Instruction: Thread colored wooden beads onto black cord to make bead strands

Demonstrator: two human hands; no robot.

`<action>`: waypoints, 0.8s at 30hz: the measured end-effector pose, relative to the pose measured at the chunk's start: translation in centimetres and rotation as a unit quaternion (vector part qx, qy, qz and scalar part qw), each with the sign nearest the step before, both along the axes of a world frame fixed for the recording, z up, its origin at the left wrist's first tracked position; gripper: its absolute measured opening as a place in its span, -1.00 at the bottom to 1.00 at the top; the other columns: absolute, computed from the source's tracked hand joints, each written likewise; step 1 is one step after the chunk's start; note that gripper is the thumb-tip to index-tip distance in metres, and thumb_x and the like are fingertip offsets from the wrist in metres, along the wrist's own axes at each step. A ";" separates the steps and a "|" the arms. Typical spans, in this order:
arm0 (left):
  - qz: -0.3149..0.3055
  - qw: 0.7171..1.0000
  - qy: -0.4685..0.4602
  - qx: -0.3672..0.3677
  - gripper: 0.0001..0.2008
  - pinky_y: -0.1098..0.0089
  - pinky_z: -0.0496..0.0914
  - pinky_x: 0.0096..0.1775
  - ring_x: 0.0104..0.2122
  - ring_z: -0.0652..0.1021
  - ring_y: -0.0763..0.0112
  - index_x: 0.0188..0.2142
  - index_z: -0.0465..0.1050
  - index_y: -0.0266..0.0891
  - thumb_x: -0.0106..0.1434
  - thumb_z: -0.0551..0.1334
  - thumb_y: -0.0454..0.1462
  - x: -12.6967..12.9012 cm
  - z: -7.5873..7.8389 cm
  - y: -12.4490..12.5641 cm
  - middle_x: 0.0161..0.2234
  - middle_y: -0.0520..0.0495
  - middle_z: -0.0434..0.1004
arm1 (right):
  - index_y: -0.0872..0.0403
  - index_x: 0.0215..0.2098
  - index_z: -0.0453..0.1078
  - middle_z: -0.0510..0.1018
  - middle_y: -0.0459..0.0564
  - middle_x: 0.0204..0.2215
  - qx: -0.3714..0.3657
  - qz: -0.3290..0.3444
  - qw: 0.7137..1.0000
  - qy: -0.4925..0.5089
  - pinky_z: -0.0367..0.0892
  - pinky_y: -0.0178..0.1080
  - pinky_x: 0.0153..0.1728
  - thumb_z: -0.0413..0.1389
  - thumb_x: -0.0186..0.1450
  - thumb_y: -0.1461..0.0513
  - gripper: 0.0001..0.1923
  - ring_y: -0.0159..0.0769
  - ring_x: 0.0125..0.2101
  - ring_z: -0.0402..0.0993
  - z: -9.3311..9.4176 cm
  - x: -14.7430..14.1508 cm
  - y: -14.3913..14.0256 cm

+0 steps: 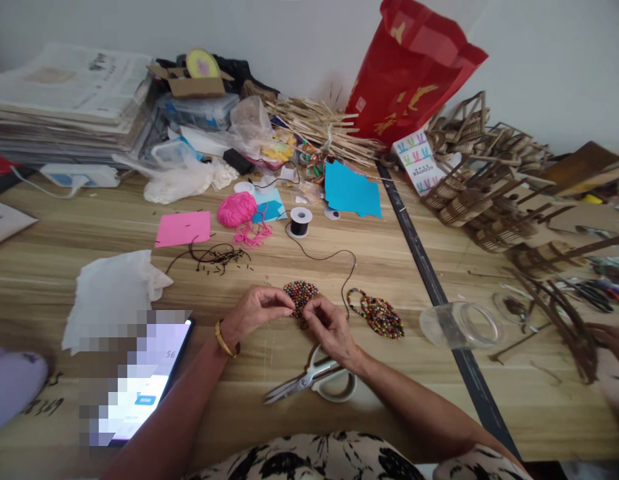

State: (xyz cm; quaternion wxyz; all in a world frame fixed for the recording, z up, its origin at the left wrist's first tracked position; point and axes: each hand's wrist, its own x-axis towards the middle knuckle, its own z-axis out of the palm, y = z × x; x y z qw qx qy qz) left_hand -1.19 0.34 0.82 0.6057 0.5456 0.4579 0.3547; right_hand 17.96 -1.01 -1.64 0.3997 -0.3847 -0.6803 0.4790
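Note:
My left hand (256,310) and my right hand (329,327) meet at a small flat piece of woven multicoloured beads (300,293) on the wooden table (139,280). Both pinch its near edge with the fingertips. A thin black cord (334,255) runs from the beadwork up to a small spool (300,221). A second beaded piece (376,313) lies just right of my right hand. Scissors (309,381) with pale handles lie below my right wrist. A gold bangle sits on my left wrist.
A phone (139,380) lies at the near left beside a white cloth (112,290). A pink yarn ball (236,209), pink paper (183,229), blue paper (352,192) and a clear jar on its side (459,325) surround the work. Newspapers, a red bag (409,73) and wooden models crowd the back and right.

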 end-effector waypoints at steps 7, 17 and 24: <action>-0.001 1.000 -0.013 -0.002 -0.88 0.43 0.35 -0.28 -0.40 0.48 0.43 -0.45 0.51 -0.34 -0.03 0.32 -0.32 0.0 -0.2 0.0 -0.44 -0.04 0.54 | 0.11 -0.38 0.26 0.26 -0.11 -0.53 0.004 0.003 1.000 -0.005 0.10 -0.36 -0.53 -0.01 0.30 0.17 -0.83 -0.44 -0.55 0.16 0.2 0.0 0.0; -0.008 1.000 -0.003 -0.003 -0.88 0.43 0.35 -0.28 -0.39 0.49 0.43 -0.44 0.51 -0.33 -0.02 0.31 -0.32 0.1 -0.2 -0.1 -0.43 -0.04 0.54 | 0.10 -0.37 0.27 0.28 -0.10 -0.52 -0.003 0.002 1.000 -0.009 0.13 -0.35 -0.52 -0.01 0.30 0.17 -0.84 -0.43 -0.53 0.19 -0.1 0.0 -0.1; -0.009 1.000 -0.003 0.000 -0.88 0.43 0.36 -0.29 -0.39 0.50 0.42 -0.44 0.52 -0.34 -0.02 0.31 -0.32 0.1 -0.4 -0.1 -0.42 -0.05 0.55 | 0.09 -0.37 0.26 0.26 -0.12 -0.54 -0.005 0.010 1.000 -0.003 0.11 -0.36 -0.55 -0.01 0.30 0.16 -0.83 -0.44 -0.56 0.17 -0.1 0.0 -0.1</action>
